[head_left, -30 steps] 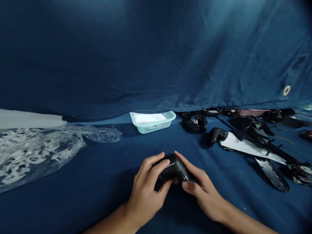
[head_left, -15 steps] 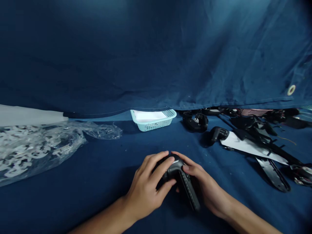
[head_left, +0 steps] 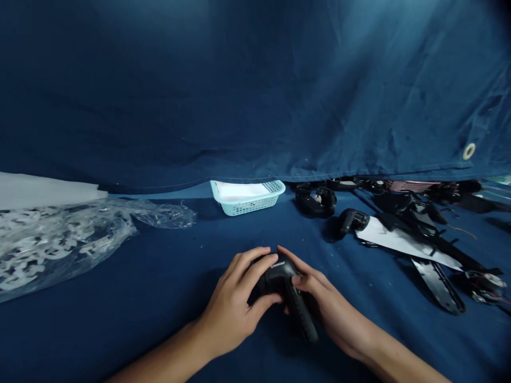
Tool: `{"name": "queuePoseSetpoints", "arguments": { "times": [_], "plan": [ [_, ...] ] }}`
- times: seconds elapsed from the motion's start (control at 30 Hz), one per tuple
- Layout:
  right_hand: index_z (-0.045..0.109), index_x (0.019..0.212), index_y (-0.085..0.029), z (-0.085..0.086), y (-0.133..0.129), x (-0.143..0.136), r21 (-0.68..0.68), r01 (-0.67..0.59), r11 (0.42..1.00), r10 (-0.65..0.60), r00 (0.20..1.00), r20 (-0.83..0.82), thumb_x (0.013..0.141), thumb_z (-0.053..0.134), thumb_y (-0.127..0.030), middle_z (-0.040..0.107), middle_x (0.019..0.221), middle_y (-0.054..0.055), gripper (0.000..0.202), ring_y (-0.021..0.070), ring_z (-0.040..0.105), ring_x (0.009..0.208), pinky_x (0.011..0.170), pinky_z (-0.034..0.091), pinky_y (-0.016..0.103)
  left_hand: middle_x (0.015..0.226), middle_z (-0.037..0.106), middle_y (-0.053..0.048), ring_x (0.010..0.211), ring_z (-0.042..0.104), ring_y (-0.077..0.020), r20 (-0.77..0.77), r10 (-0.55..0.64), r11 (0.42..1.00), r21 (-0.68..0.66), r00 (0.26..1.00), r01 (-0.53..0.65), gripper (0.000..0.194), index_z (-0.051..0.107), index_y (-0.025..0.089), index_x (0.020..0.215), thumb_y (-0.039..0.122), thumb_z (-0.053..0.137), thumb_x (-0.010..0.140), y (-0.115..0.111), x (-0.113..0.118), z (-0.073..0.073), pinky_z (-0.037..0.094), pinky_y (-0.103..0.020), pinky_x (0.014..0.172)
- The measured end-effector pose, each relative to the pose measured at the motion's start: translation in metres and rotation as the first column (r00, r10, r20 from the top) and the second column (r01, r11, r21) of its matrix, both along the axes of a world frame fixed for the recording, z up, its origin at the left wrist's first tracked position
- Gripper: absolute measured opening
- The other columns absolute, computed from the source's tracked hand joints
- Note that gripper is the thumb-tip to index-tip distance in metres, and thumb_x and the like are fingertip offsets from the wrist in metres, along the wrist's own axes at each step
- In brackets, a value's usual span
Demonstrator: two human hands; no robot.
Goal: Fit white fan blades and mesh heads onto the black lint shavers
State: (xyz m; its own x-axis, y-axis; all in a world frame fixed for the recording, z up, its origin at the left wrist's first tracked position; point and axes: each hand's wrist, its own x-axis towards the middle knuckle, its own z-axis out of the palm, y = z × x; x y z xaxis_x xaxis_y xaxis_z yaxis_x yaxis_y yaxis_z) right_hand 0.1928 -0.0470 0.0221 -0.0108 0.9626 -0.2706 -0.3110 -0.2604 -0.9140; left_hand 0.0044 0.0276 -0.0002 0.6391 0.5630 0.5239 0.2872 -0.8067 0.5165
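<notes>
Both hands hold a black pistol-shaped device [head_left: 281, 272] with white lettering on its rounded body and a handle slanting down to the right. My left hand [head_left: 238, 298] wraps its fingers over the body's left side, thumb underneath. On the other side, my right hand [head_left: 325, 298] grips around the body and the top of the handle, its thumb pressed where the two meet. The right fingers behind the device are mostly hidden.
A light-blue basket [head_left: 249, 205] holding something white stands ahead. Clear plastic bags of whitish parts [head_left: 59, 247] lie at left. To the right are black housing pieces [head_left: 315, 201], a white sheet [head_left: 399, 242], a long black shell [head_left: 439, 284] and wired parts. Blue cloth [head_left: 247, 96] hangs behind.
The device has turned slightly in my hands, so its lettering shows more plainly. Both hands keep their hold; the whole scene sits a little further left in view.
</notes>
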Motion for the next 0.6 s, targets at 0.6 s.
{"name": "queuePoseSetpoints", "arguments": {
  "times": [0.6],
  "plan": [
    [0.062, 0.122, -0.010, -0.006, 0.005, -0.004, -0.009, -0.254, 0.967, 0.195, 0.764, -0.616, 0.091, 0.042, -0.029, 0.071, 0.099, 0.015, 0.042, 0.0281, 0.070, 0.088, 0.083, 0.049, 0.044, 0.128, 0.052, -0.007, 0.117, 0.054, -0.0273, 0.180, 0.121, 0.958, -0.277, 0.976, -0.067, 0.053, 0.045, 0.031, 0.133, 0.050, 0.064, 0.087, 0.004, -0.001, 0.000, 0.046, -0.048, 0.100]
  ]
}}
